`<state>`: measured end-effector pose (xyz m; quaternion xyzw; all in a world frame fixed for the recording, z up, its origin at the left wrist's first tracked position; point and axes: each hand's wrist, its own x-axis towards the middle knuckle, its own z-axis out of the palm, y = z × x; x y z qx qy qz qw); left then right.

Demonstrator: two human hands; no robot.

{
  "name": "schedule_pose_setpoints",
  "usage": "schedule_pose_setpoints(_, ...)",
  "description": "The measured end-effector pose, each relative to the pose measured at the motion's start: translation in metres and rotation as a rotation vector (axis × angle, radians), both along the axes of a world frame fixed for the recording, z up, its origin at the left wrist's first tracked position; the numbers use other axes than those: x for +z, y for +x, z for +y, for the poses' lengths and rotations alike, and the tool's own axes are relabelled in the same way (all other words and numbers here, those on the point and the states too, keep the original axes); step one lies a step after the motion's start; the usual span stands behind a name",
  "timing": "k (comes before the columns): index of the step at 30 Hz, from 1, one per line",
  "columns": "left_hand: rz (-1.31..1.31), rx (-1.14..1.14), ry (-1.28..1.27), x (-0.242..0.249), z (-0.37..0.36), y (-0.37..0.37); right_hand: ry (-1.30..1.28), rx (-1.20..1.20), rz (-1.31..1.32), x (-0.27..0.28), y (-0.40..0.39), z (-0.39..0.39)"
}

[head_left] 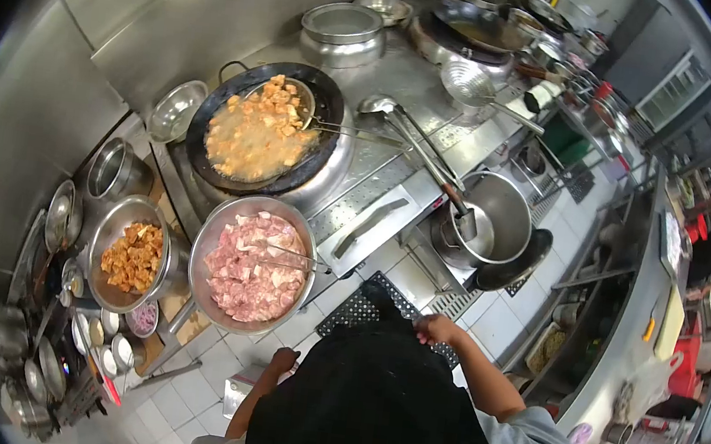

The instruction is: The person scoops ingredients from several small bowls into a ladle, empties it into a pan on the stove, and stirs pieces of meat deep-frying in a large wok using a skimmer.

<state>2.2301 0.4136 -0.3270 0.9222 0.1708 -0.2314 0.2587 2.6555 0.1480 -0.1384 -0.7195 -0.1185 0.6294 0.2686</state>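
My left hand (284,360) hangs low beside the black apron (338,378), just below a steel bowl of raw pink meat pieces (254,267); its fingers are curled, and what they hold, if anything, cannot be made out. At the apron's right edge my right hand (438,330) is closed on the black cloth. Metal tongs (282,253) lie across the raw meat. Behind the bowl, a black wok (199,130) holds bubbling oil with frying pieces (260,137), and a strainer (309,104) rests in it. Browned pieces (134,258) sit in a bowl at the left.
A deep steel pot (510,209) stands right of the counter, with a ladle (429,156) leaning into it. Another strainer (468,84) and a lidded pot (342,32) are at the back. Small containers (123,352) crowd the left; shelving (613,269) runs along the right.
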Motion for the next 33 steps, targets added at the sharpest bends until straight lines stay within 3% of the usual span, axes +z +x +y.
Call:
schedule_pose_setpoints(2, 0.158, 0.174, -0.196, -0.037, -0.001, -0.022, 0.007, -0.196, 0.053, 0.004, -0.019, -0.028)
schedule_pose_setpoints(4, 0.246, 0.338, -0.355, -0.033, 0.002, -0.029, 0.046, -0.349, 0.115, 0.009, -0.018, -0.041)
schedule_pose_setpoints(7, -0.007, -0.015, -0.004, -0.062, 0.003, -0.038, 0.23, -0.253, -0.25, 0.061, 0.013, -0.017)
schedule_pose_setpoints(8, -0.004, 0.058, -0.039, -0.06, 0.003, -0.035, 0.355, -0.244, -0.401, 0.092, 0.024, 0.001)
schedule_pose_setpoints(9, 0.052, 0.186, -0.152, -0.029, 0.002, -0.03, 0.465, -0.327, -0.333, 0.124, 0.034, 0.025)
schedule_pose_setpoints(10, 0.103, 0.326, -0.258, 0.015, 0.001, -0.019, 0.512, -0.288, -0.513, 0.179, 0.035, 0.054)
schedule_pose_setpoints(11, 0.147, 0.469, -0.348, 0.103, -0.003, 0.005, 0.659, -0.272, -0.486, 0.194, 0.056, 0.074)
schedule_pose_setpoints(12, 0.151, 0.663, -0.463, 0.088, -0.006, 0.006, 0.8, -0.242, -0.656, 0.217, 0.068, 0.102)
schedule_pose_setpoints(15, -0.022, 0.813, -0.524, 0.081, -0.021, 0.004, 0.769, -0.075, -1.367, 0.281, 0.091, 0.175)
schedule_pose_setpoints(16, 0.065, 0.771, -0.489, 0.079, -0.022, 0.005, 0.825, 0.01, -1.509, 0.277, 0.111, 0.198)
schedule_pose_setpoints(17, -0.126, 0.594, -0.372, 0.056, -0.026, -0.006, 0.849, 0.082, -1.659, 0.271, 0.126, 0.219)
schedule_pose_setpoints(19, -0.482, 0.238, -0.106, 0.002, -0.039, -0.041, 0.516, 0.331, -1.586, 0.265, 0.147, 0.254)
schedule_pose_setpoints(22, -0.343, 0.251, -0.088, -0.013, -0.056, -0.061, 0.207, 0.654, -1.357, 0.248, 0.171, 0.305)
schedule_pose_setpoints(25, -0.242, 0.311, -0.097, -0.022, -0.066, -0.07, 0.208, 0.223, -0.216, 0.225, 0.169, 0.332)
schedule_pose_setpoints(26, -0.227, 0.318, -0.091, -0.019, -0.065, -0.071, 0.242, 0.243, -0.111, 0.222, 0.161, 0.335)
schedule_pose_setpoints(29, -0.198, 0.327, -0.085, -0.023, -0.068, -0.077, 0.346, 0.164, -0.091, 0.221, 0.128, 0.344)
schedule_pose_setpoints(33, -0.205, 0.324, -0.078, -0.027, -0.06, -0.069, 0.545, 0.326, -0.436, 0.227, 0.115, 0.35)
